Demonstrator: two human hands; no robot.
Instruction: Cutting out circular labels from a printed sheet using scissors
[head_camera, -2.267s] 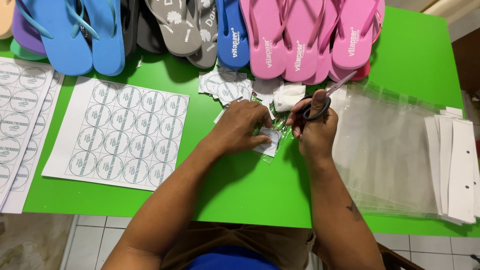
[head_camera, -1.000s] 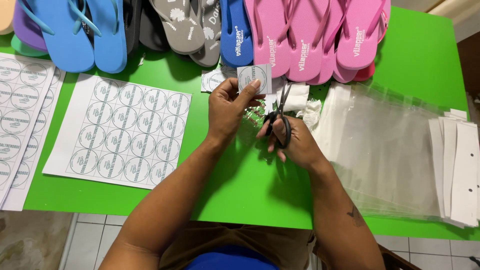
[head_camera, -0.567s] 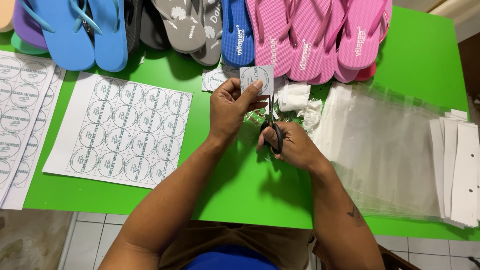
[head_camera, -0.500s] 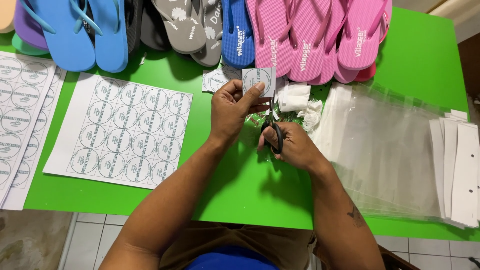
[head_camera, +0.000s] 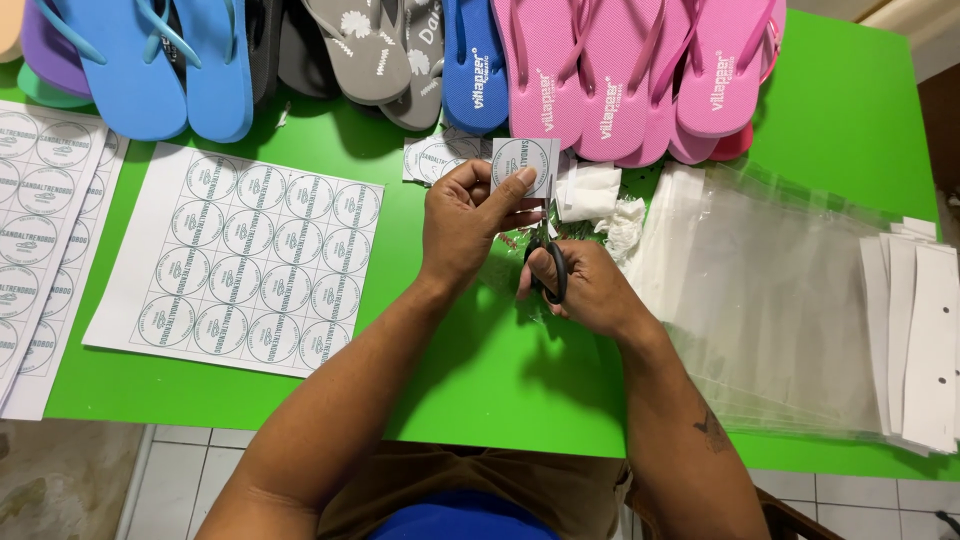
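Green tabletop (head_camera: 470, 370), seen from my remote feed: the left hand (head_camera: 465, 225) pinches a small square label (head_camera: 524, 165) bearing a round printed emblem, holding it up just above the table edge of the flip-flop row, while the right hand (head_camera: 590, 290) grips black-handled scissors (head_camera: 548, 262), fingers through the loops, blades pointing up at the label's lower edge. I judge the main risk to be a crooked cut straying into the round emblem (the paper is held by one corner only and could flex), or the blades nicking the left thumb close by. Cut labels (head_camera: 432, 158) lie near the blue sandal (head_camera: 475, 65); paper scraps (head_camera: 600, 195) sit beside the clear bags (head_camera: 780, 300). An uncut label sheet (head_camera: 240, 260) lies to the left.
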